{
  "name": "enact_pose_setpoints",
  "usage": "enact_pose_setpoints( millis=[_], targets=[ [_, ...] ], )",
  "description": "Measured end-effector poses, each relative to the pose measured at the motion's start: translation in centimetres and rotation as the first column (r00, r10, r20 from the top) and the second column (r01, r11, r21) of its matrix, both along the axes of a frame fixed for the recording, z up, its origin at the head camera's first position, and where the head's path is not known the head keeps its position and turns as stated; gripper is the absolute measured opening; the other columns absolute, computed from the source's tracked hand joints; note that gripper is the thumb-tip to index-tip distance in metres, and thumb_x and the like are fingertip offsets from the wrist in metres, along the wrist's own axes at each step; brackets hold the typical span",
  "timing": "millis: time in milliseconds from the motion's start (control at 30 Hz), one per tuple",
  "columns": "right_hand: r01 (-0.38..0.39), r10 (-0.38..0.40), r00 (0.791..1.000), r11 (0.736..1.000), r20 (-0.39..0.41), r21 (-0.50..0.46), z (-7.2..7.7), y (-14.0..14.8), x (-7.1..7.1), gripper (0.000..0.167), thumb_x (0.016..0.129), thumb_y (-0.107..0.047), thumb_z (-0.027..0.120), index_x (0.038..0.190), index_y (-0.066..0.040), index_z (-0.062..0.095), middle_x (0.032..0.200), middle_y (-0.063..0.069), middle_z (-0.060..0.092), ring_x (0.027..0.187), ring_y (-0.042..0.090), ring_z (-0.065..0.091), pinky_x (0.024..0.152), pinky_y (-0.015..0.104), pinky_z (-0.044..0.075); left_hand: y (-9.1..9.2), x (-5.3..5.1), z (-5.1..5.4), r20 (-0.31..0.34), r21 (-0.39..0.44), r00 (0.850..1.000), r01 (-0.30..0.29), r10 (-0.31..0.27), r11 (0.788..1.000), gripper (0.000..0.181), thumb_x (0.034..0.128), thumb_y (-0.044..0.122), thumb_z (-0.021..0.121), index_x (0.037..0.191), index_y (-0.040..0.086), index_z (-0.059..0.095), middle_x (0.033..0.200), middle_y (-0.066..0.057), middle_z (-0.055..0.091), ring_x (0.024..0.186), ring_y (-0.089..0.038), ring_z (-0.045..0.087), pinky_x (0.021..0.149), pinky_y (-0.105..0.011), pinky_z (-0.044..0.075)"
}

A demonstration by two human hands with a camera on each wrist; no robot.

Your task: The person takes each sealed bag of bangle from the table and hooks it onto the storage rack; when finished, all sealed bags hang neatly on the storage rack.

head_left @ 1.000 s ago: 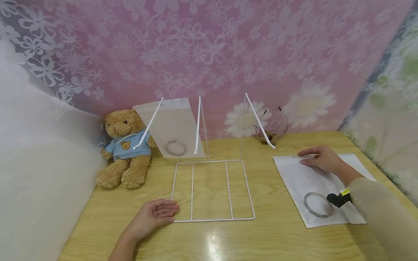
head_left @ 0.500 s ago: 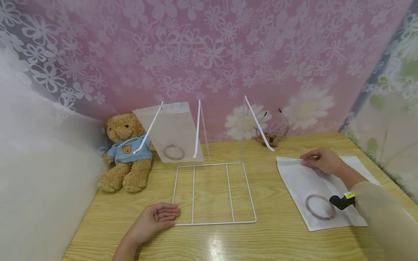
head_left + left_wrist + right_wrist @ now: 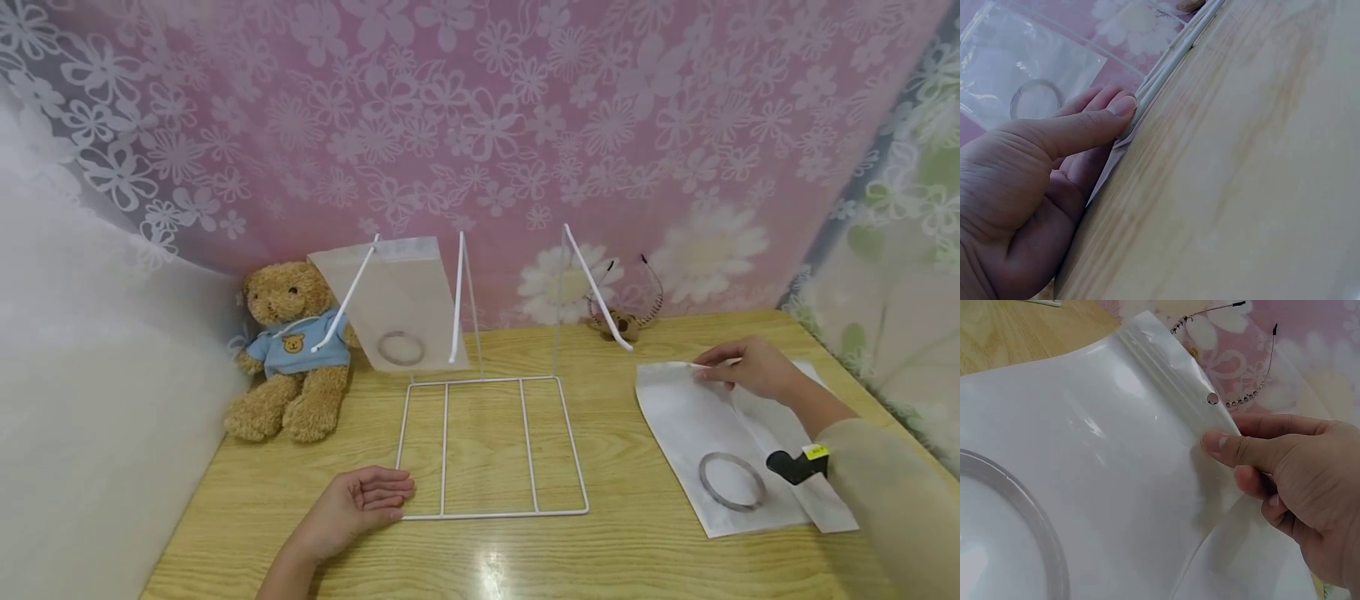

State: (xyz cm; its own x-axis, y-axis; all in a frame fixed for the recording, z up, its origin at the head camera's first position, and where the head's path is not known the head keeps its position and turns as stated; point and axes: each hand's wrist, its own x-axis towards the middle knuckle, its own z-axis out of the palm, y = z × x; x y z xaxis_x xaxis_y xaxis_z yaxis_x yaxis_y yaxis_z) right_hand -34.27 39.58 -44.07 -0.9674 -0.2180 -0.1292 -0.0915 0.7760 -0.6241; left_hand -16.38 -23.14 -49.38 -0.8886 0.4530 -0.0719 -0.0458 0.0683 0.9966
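Observation:
My left hand (image 3: 347, 510) rests on the table at the front left corner of a white wire display rack (image 3: 495, 515), pinching that corner between thumb and fingers. My right hand (image 3: 750, 369) pinches the top edge of a white plastic zip bag (image 3: 678, 433), near its hang hole (image 3: 1212, 398). A grey ring (image 3: 732, 482) shows on the bag's lower part; whether it is printed or inside cannot be told. Part of another white bag (image 3: 831, 504) lies under it. A similar bag (image 3: 401, 292) with a ring hangs on the rack's left prong.
A teddy bear (image 3: 296, 350) in a blue hoodie sits at the back left. Behind the rack's right prong (image 3: 600, 292) lies a beaded headband (image 3: 651, 310) with a small brown bear head (image 3: 621, 323). Floral cloth (image 3: 487, 125) encloses the wooden table (image 3: 525, 567).
My right hand has lifted the bag's top edge a little, and the bag has come apart from the one beneath, which now shows more. My left hand stays at the rack corner.

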Motion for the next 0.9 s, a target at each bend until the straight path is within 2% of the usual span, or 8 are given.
enact_pose_setpoints(
  millis=[100,167,333,433,667,767,900],
  targets=[
    [0.008,-0.008,1.0,1.0,0.014,-0.013,0.6,0.0,0.1,0.051,0.086,-0.046,0.076,0.119,-0.007,0.073,0.12,0.019,0.069,0.067,0.02,0.065,0.056,0.032,0.053,0.0,0.0,0.0,0.001,0.003,1.0,0.007,-0.007,1.0,0.054,0.09,0.0,0.071,0.136,-0.017,0.048,0.133,-0.037,0.055,0.114,-0.011,0.068,0.097,-0.026,0.058],
    [0.008,-0.007,1.0,1.0,0.024,-0.021,1.0,0.2,0.2,0.051,0.087,-0.046,0.075,0.119,-0.007,0.073,0.114,0.017,0.071,0.066,0.021,0.064,0.053,0.031,0.05,0.0,-0.1,-0.1,-0.002,0.006,1.0,0.012,-0.012,1.0,0.054,0.0903,0.0,0.07,0.136,-0.017,0.048,0.133,-0.038,0.055,0.114,-0.011,0.068,0.097,-0.026,0.058],
    [0.007,-0.006,0.999,1.0,0.032,-0.01,1.9,0.3,0.5,0.052,0.088,-0.048,0.073,0.122,-0.009,0.073,0.082,0.012,0.072,0.054,0.021,0.052,0.043,0.031,0.042,0.0,-0.1,-0.1,-0.011,0.009,1.0,0.015,-0.015,1.0,0.054,0.0905,0.0,0.07,0.136,-0.018,0.047,0.133,-0.038,0.055,0.114,-0.011,0.068,0.097,-0.026,0.058],
    [0.014,-0.013,0.999,1.0,0.034,-0.003,2.5,0.0,0.8,0.055,0.087,-0.051,0.073,0.122,-0.01,0.072,0.074,0.011,0.07,0.052,0.02,0.048,0.043,0.031,0.041,0.0,0.0,-0.1,-0.015,0.009,1.0,0.012,-0.012,1.0,0.055,0.0902,-0.001,0.07,0.136,-0.019,0.046,0.132,-0.037,0.056,0.114,-0.01,0.068,0.097,-0.025,0.058],
    [0.043,-0.043,0.999,0.999,0.03,-0.016,4.4,-1.1,1.6,0.06,0.082,-0.056,0.076,0.12,-0.009,0.072,0.086,0.012,0.072,0.065,0.031,0.06,0.046,0.032,0.045,-0.1,0.3,-0.3,-0.015,0.015,1.0,0.014,-0.014,1.0,0.055,0.0904,-0.001,0.07,0.136,-0.019,0.046,0.132,-0.036,0.057,0.113,-0.01,0.068,0.097,-0.026,0.058],
    [0.031,-0.031,0.999,0.999,0.006,-0.008,5.4,-1.5,1.9,0.058,0.082,-0.055,0.076,0.118,-0.009,0.073,0.088,0.011,0.072,0.062,0.027,0.059,0.044,0.031,0.042,-0.1,0.2,-0.3,-0.007,0.011,1.0,0.013,-0.013,1.0,0.055,0.0907,-0.001,0.069,0.137,-0.019,0.046,0.133,-0.038,0.055,0.114,-0.01,0.068,0.097,-0.025,0.058],
    [0.025,-0.025,0.999,1.0,-0.026,0.004,6.8,-2.0,2.8,0.053,0.084,-0.053,0.076,0.116,-0.01,0.075,0.079,0.01,0.071,0.056,0.02,0.055,0.043,0.031,0.04,-0.1,0.1,-0.1,-0.006,0.009,1.0,0.019,-0.019,1.0,0.054,0.0907,-0.002,0.069,0.137,-0.018,0.046,0.134,-0.039,0.054,0.114,-0.011,0.068,0.098,-0.026,0.058]
  ],
)
